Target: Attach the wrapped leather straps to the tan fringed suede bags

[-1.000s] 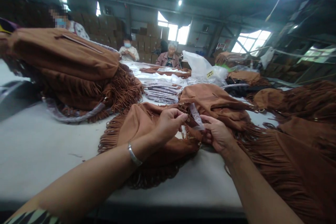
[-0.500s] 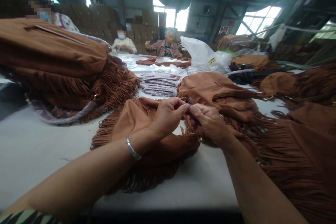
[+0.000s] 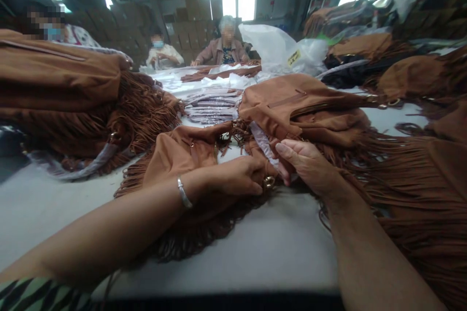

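A brown fringed handbag (image 3: 166, 155) lies on the white table in front of me. My left hand (image 3: 241, 175), a silver bangle on its wrist, is closed on the bag's right end. Right beside its fingertips shows a gold metal ring (image 3: 269, 182). A strap (image 3: 263, 142) wrapped in clear plastic runs down from the bag's far side to my right hand (image 3: 306, 163). That hand pinches the strap's lower end between thumb and fingers. Its fingertips are partly hidden, as are those of my left hand.
Stacked brown fringed bags (image 3: 54, 77) stand at the left. Another fringed bag (image 3: 292, 97) lies just beyond my hands, with more at the right. Behind are plastic-wrapped straps (image 3: 211, 106) in a stack and a white plastic bag (image 3: 268, 46). Several people sit across the table.
My hands have come apart from their fingertip-to-fingertip pinch and moved lower. The left now grips the bag by the ring; the right holds the wrapped strap. The view has shifted slightly.
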Motion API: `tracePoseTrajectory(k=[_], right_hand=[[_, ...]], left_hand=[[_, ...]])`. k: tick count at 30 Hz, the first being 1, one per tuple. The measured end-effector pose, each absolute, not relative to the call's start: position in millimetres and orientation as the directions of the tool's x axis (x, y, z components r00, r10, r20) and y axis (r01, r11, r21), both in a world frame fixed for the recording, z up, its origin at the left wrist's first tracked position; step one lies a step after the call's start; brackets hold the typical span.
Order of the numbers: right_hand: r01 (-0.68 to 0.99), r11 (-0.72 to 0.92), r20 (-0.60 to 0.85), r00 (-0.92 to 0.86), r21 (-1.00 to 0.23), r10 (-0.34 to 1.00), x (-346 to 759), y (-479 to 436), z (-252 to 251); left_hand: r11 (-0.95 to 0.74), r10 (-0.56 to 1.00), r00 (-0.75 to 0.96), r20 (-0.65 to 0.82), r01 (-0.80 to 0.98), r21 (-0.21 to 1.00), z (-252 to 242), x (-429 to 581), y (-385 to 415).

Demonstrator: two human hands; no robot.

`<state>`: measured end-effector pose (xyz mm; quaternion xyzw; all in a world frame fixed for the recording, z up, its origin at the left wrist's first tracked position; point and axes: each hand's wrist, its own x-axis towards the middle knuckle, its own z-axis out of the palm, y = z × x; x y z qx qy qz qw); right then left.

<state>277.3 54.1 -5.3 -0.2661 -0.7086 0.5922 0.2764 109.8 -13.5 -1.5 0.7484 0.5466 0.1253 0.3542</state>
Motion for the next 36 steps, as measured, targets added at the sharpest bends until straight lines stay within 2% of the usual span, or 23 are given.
tracePoseTrajectory(k=[2,3,6,9,15,20,27,36], right_hand=[[0.047,0.128,0.059,-0.694,-0.991,0.717,280,55,-5],[0.047,0.102,0.041,-0.693,-0.994,0.720,280,54,-5],[0.030,0.042,0.011,-0.661,-0.999,0.750,276,52,-5],[-0.004,0.009,0.010,-0.623,-1.000,0.782,267,45,-9],[-0.009,-0.115,-0.080,-0.664,-0.993,0.743,246,31,-23],[-0.020,-0.076,-0.048,-0.605,-0.997,0.794,237,26,-27],[-0.096,-0.199,-0.099,-0.611,-0.975,0.785,226,21,-25],[-0.197,-0.246,-0.120,-0.497,-0.949,0.859,213,14,-22]], left_hand=[[-0.054,0.903,0.405,-0.142,0.436,0.898,-3,92,-12],[0.011,0.908,0.398,-0.128,0.284,0.959,-3,84,-15],[0.179,0.929,0.337,-0.151,-0.052,0.983,3,67,-29],[0.238,0.937,0.305,-0.171,-0.197,0.951,5,58,-40],[0.177,0.949,0.310,-0.064,-0.352,0.919,-11,48,-40],[0.157,0.947,0.320,-0.006,-0.447,0.880,-21,41,-37],[0.351,0.901,0.406,-0.156,-0.468,0.811,-16,32,-33],[0.355,0.895,0.412,-0.169,-0.430,0.831,-21,31,-26]])
